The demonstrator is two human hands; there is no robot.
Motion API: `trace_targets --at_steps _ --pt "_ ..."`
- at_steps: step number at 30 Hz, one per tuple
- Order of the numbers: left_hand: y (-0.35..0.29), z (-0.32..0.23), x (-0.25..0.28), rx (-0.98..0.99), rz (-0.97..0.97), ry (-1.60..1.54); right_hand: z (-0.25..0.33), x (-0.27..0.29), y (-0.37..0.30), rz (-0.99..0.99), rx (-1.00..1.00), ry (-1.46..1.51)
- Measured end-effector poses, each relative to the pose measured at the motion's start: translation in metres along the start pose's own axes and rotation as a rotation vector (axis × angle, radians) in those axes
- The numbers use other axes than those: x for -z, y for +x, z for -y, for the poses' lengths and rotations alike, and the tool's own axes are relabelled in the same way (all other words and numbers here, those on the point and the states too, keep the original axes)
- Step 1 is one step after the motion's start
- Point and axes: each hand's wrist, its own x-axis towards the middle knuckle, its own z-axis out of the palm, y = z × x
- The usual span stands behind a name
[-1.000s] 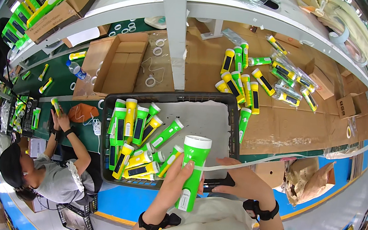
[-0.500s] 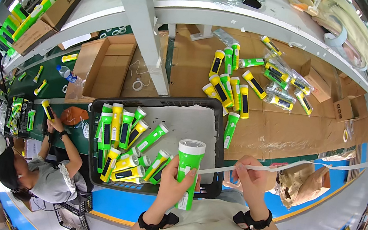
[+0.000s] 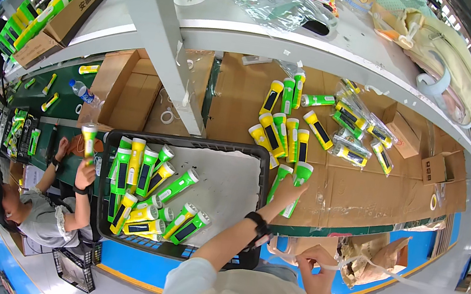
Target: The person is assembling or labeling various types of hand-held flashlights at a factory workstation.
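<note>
Reaching over the basket's right edge, my left hand is closed on a green flashlight with a white rim at the cardboard's front edge. The hand covers part of its body. Just left of it lies a second green flashlight. Nearer to me, my right hand pinches a pale, narrow strip, which trails off to the right. The black basket on my left holds several green and yellow flashlights on its left side.
Behind my left hand, more flashlights lie on the cardboard sheet, some in clear bags. A grey shelf post rises behind the basket. At the left, a co-worker holds up a yellow flashlight. Crumpled brown paper sits at the right.
My left hand has carried the green flashlight from above the basket to the cardboard, away from the strip. My right hand has stayed with the strip. The co-worker has raised a flashlight.
</note>
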Motion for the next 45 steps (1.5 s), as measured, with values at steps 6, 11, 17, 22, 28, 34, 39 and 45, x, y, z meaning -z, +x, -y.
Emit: trace_targets --at_steps 6,11,17,22,28,34,39,45 --pt "0.013 -0.006 -0.061 -0.242 -0.079 0.475 -0.107 0.024 -0.047 -0.166 -0.385 -0.169" --pt "0.007 0.018 -0.033 -0.51 -0.364 0.613 -0.126 0.012 -0.037 -0.106 -0.268 -0.257" --pt "-0.087 -0.023 0.121 -0.544 -0.524 0.109 -0.147 -0.002 -0.018 -0.198 -0.361 -0.112" --pt "-0.099 0.096 0.275 -0.262 -0.569 0.809 -0.116 -0.033 0.003 -0.106 -0.377 0.2" --pt "-0.091 0.119 0.296 -0.259 -0.369 0.932 -0.038 -0.067 0.015 -0.076 -0.281 0.432" --pt "-0.147 0.021 0.249 -0.245 -0.427 0.406 0.0 -0.093 0.022 -0.13 -0.118 0.452" --pt "-0.215 -0.038 0.214 -0.133 -0.181 -0.465 0.024 -0.116 0.029 -0.13 0.036 0.474" --pt "-0.256 -0.061 0.214 -0.194 -0.145 -0.646 0.049 -0.128 0.026 -0.217 0.115 0.487"
